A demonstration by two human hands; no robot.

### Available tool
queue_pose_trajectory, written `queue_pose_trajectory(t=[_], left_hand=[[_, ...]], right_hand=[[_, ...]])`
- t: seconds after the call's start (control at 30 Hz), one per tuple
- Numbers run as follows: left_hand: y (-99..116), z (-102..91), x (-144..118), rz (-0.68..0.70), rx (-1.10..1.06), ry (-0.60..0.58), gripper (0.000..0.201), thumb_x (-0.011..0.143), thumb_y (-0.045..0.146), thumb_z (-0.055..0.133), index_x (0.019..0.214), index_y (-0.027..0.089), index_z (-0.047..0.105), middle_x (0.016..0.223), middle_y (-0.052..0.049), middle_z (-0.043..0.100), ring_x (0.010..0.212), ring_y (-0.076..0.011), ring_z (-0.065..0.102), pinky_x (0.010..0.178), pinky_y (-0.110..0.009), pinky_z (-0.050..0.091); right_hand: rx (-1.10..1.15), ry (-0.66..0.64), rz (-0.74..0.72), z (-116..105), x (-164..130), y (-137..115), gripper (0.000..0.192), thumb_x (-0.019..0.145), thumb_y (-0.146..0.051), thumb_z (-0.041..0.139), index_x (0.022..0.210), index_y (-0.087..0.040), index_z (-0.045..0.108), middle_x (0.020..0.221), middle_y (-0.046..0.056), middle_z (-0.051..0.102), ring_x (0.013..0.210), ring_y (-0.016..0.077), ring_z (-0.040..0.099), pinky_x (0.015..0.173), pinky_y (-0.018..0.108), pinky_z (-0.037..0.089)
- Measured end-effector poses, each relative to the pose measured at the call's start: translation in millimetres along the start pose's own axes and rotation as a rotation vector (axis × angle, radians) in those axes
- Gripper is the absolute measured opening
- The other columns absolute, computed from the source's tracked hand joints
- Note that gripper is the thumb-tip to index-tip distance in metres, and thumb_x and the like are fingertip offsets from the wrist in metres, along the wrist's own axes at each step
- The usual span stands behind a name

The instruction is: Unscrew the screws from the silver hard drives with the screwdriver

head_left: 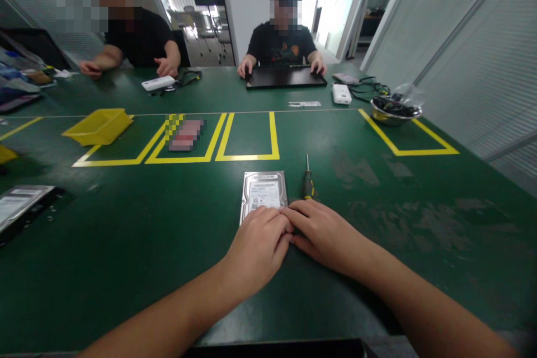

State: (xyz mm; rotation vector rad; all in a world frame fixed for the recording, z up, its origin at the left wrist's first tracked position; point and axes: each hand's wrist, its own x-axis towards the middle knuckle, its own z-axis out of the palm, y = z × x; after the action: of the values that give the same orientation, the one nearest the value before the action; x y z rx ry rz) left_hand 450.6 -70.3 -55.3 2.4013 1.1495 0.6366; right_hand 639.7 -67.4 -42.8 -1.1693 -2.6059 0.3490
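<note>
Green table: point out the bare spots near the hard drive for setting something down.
Bare: the taped box beyond the hard drive, and the table right of the screwdriver. Crowded: the drive's near edge, under the left hand and right hand.

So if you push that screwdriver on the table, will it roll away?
Probably a little. The screwdriver has a thin round shaft and a rounded handle, and it lies flat on the smooth green table, so a sideways nudge could roll it. It looks stiff and light. The right hand sits beside its handle and might stop it.
</note>
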Motion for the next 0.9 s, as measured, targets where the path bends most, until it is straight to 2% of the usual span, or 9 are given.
queue_pose_trajectory(t=[0.4,0.9], left_hand=[[1.6,-2.6,0.1,-0.024,-0.020,-0.004,0.008,0.088,0.014,0.056,0.083,0.020,0.055,0.087,-0.003,0.057,0.088,-0.0212,0.052,0.078,-0.036,0.042],[1.8,-2.7,-1.4,-0.012,0.009,-0.016,0.008,0.090,0.016,0.054,0.083,0.019,0.055,0.087,-0.003,0.056,0.088,-0.0209,0.051,0.079,-0.036,0.041]], right_hand=[[0.000,-0.053,0.030,-9.6,-2.7,-1.1,0.016,0.092,-0.021,0.060,0.108,-0.016,0.058,0.107,0.009,0.060,0.099,0.0227,0.057,0.090,0.041,0.050],[-0.023,-0.057,0.033,-9.4,-2.3,-1.1,0.019,0.090,-0.020,0.062,0.109,-0.017,0.059,0.111,0.010,0.061,0.102,0.0238,0.058,0.092,0.042,0.051]])
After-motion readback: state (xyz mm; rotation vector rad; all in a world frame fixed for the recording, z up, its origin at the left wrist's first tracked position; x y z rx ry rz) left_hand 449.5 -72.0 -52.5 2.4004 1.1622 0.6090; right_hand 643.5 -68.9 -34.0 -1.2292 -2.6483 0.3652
